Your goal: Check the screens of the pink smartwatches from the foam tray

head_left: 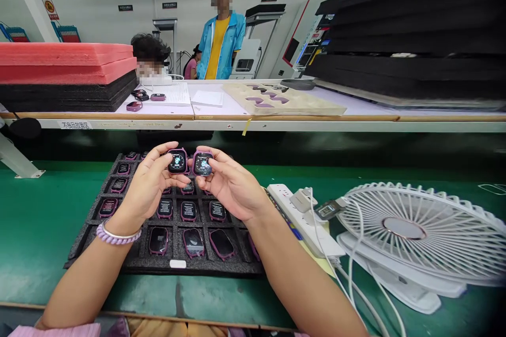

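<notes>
Hands meet at the centre of the head view, each raised over a black foam tray that lies on the green bench in the lower left of the frame. The left hand pinches a purple-cased watch body between thumb and curled fingers, its lit screen facing the camera. The right hand grips a second purple watch body the same way, fingers closed narrowly round its edges, screen also lit. The two pieces sit just beside each other, nearly touching. Below them the tray's pockets hold more watch bodies, some with text on their screens, those in the nearest row dark.

By the look of it, this is a side-by-side screen check of two units lifted from the tray. A following move would call for a steady pinch on the case edges, thumbs kept off the glass, and a free pocket for each piece.

At lower right lie a white power strip and a white fan. On the shelf across the upper frame rest pink foam sheets, black foam stacks and a beige tray; a seated person and a standing person are behind it.
</notes>
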Motion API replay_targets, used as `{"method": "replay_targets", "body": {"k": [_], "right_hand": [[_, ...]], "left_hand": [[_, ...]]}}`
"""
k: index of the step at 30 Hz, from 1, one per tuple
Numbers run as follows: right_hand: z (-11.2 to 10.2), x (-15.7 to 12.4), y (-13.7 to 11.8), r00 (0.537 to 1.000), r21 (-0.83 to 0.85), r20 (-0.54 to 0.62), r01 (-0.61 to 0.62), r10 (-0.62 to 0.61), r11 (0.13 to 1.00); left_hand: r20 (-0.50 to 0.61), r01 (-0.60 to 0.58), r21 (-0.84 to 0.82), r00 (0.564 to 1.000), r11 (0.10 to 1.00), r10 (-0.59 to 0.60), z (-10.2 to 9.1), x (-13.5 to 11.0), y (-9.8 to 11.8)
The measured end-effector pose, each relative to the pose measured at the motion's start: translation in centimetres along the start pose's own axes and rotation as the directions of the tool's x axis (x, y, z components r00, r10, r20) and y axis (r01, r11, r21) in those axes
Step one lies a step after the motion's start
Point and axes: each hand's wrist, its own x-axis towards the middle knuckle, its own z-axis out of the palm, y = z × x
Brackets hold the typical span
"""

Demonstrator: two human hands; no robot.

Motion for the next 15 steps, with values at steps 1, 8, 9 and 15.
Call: {"method": "replay_targets", "body": {"k": [1, 8, 9, 15], "right_hand": [[0.08, -0.04, -0.01, 1.0, -0.006, -0.004, 0.012, -0.012, 1.0], [0.46, -0.33, 0.06, 0.998, -0.07, -0.022, 0.05, -0.052, 0.996], [0.48, -0.34, 0.08, 0.998, -0.078, -0.02, 0.053, -0.055, 0.995], [0.42, -0.22, 0.18, 0.998, -0.088, 0.001, 0.064, -0.064, 0.994]], "left_hand": [[-0.002, -0.009, 0.002, 1.0, 1.0, 0.009, 0.01, 0.0, -0.02], [0.007, -0.032, 0.081, 0.999, 0.996, 0.031, 0.09, -0.07, -0.05], [0.007, -0.036, 0.091, 0.999, 0.995, 0.036, 0.07, -0.07, -0.06], [0.011, -0.049, 0.121, 0.999, 0.991, 0.048, 0.01, -0.02, -0.22]]}}
